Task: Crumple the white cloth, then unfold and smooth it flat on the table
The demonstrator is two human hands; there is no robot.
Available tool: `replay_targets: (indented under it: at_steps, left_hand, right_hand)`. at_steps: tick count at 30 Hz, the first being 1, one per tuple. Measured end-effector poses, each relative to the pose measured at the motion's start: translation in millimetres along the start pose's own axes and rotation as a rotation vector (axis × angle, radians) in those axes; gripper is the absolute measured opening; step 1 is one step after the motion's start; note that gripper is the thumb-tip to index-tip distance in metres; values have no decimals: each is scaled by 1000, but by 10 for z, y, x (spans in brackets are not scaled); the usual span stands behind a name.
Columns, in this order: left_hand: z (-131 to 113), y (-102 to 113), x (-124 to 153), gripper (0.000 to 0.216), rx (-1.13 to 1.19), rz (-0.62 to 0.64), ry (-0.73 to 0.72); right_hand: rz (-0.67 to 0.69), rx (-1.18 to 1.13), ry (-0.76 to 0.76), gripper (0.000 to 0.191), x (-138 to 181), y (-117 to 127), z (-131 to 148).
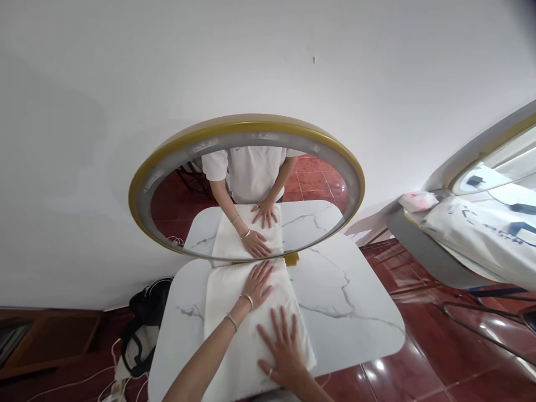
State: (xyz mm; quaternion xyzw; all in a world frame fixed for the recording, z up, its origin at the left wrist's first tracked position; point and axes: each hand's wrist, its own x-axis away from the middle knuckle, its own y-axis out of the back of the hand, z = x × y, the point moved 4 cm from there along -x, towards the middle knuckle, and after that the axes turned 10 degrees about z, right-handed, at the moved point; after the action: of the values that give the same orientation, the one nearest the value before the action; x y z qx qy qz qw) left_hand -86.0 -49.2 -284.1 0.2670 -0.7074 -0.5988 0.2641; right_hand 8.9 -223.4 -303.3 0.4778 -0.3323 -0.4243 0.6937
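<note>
A white cloth (232, 349) lies spread lengthwise on the marble-patterned table (352, 335), its far end close to the mirror's base. My left hand (256, 286), with two bracelets at the wrist, rests flat near the cloth's far end. Lower and to the right, my right hand (285, 346) presses flat on the cloth with its fingers spread; a ring shows on one finger. Neither hand grips anything. The cloth's near end runs out of view at the bottom.
An oval mirror (247, 118) with a gold frame stands at the table's back, reflecting my arms and white shirt. A second table (444, 262) at right bears a white printed cloth (481, 223) and a tissue pack (417, 201). A black bag (148, 307) and cables (71, 383) lie at left.
</note>
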Motion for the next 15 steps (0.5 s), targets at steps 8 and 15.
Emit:
replay_targets:
  at_steps: [8,15]
  left_hand:
    - [-482,-178,-317,65,68,14,125]
    - [-935,-266,-855,72,150,-37,81]
  right_hand:
    - [-66,1,-29,81,11,-83,16]
    - [-105,118,-48,73,329,138,-472]
